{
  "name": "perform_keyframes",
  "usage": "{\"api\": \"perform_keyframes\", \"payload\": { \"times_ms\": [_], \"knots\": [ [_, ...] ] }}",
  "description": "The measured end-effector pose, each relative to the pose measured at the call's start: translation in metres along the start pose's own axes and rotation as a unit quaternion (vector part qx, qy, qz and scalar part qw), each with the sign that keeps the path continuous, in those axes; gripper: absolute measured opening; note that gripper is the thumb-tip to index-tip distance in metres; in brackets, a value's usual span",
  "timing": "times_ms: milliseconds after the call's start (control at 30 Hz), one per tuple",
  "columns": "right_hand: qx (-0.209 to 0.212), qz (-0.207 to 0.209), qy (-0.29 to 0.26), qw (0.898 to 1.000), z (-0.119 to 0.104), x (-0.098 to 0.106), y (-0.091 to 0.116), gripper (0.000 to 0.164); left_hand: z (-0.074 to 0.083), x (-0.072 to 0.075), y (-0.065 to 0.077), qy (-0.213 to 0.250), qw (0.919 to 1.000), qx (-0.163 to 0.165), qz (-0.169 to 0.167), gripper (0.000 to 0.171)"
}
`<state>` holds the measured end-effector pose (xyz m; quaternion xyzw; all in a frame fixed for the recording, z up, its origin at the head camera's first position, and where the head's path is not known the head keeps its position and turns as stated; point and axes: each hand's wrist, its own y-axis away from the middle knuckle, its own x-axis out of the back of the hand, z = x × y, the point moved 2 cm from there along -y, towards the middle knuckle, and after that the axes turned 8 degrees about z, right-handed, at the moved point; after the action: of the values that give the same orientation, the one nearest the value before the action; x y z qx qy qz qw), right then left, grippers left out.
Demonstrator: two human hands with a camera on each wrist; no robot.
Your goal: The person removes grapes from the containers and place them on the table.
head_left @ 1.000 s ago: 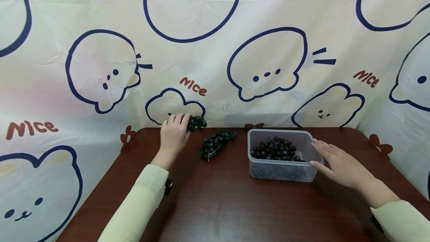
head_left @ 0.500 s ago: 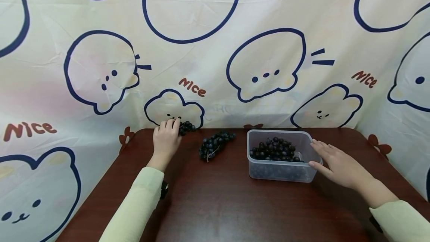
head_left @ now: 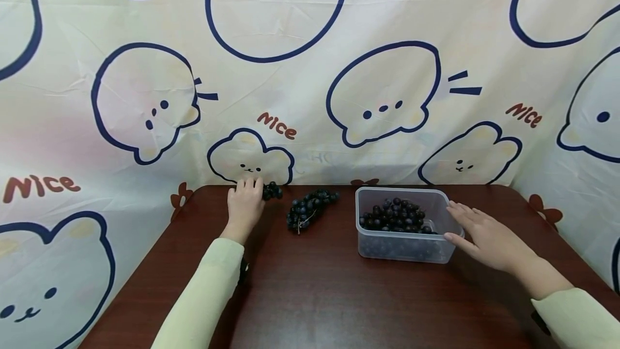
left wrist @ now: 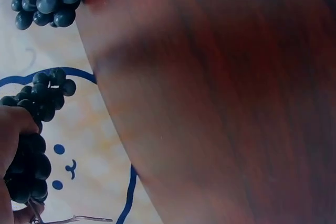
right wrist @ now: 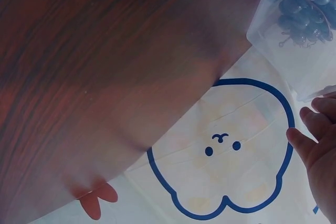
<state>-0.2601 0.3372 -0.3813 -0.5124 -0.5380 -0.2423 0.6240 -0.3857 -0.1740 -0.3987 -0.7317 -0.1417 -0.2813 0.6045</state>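
Head view: your left hand (head_left: 245, 204) is gripping a small grape bunch (head_left: 272, 191) at the table's (head_left: 315, 295) far edge; your right hand (head_left: 486, 235), fingers straight, is touching the plastic box (head_left: 406, 249) of grapes. A second bunch (head_left: 308, 209) is lying between. Left wrist: fingers (left wrist: 13, 129) are curling round the grapes. Right wrist: fingertips (right wrist: 315, 129) are resting beside the box wall.

Over the last second the left hand (head_left: 246, 203) drops from up against the backdrop down to the far edge of the table, bringing its small bunch of grapes (head_left: 272, 191) lower and a bit left, so fewer grapes now poke out past its fingers.
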Motion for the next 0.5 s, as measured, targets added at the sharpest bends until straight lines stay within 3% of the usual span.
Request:
{"api": "perform_keyframes", "payload": {
  "times_ms": [233,500],
  "knots": [
    [0.001,-0.002,0.000,1.000,0.001,-0.001,0.000,0.074,0.005,-0.008,0.001,-0.015,0.9978,0.001,-0.065,0.045],
    [-0.001,-0.006,0.000,1.000,0.000,0.000,-0.001,0.075,0.007,-0.014,0.002,-0.029,0.9895,0.005,-0.142,0.050]
  ]
}}
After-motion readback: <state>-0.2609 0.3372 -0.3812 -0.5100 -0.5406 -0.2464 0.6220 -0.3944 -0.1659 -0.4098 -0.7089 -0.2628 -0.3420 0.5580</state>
